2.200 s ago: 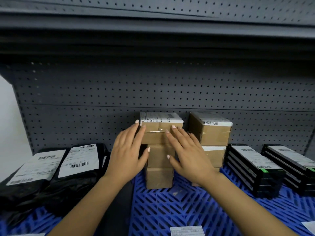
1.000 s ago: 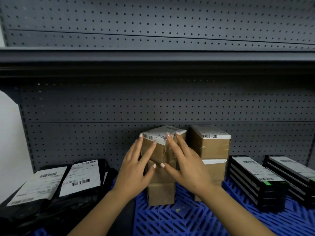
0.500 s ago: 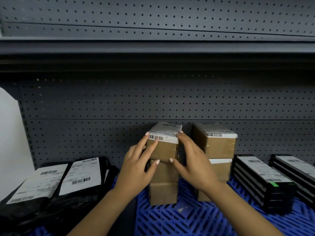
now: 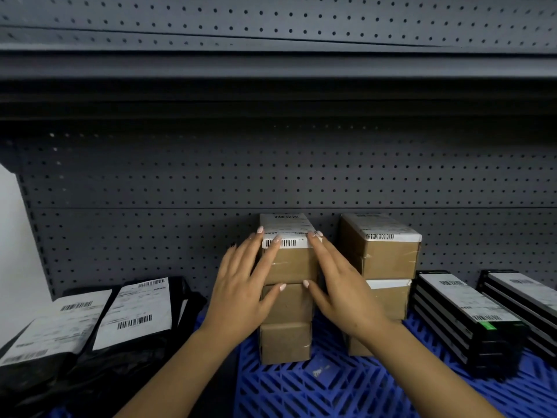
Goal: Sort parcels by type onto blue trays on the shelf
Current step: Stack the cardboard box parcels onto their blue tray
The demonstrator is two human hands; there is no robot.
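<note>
A brown cardboard box with a white label (image 4: 288, 257) sits on top of a stack of three on the blue tray (image 4: 325, 387). My left hand (image 4: 241, 285) presses flat against the top box's left side, fingers straight. My right hand (image 4: 340, 288) lies flat against its right side, thumb at the box's lower edge. A second stack of brown boxes (image 4: 382, 257) stands just to the right, partly hidden by my right hand.
Black poly bags with white labels (image 4: 132, 312) lie at the left. Stacks of flat black boxes (image 4: 464, 318) sit on the tray at the right. A grey pegboard wall (image 4: 271, 182) backs the shelf, and another shelf (image 4: 271, 70) hangs overhead.
The top box has been turned from skewed to square with the boxes under it, short end facing me. Both hands shifted to its sides.
</note>
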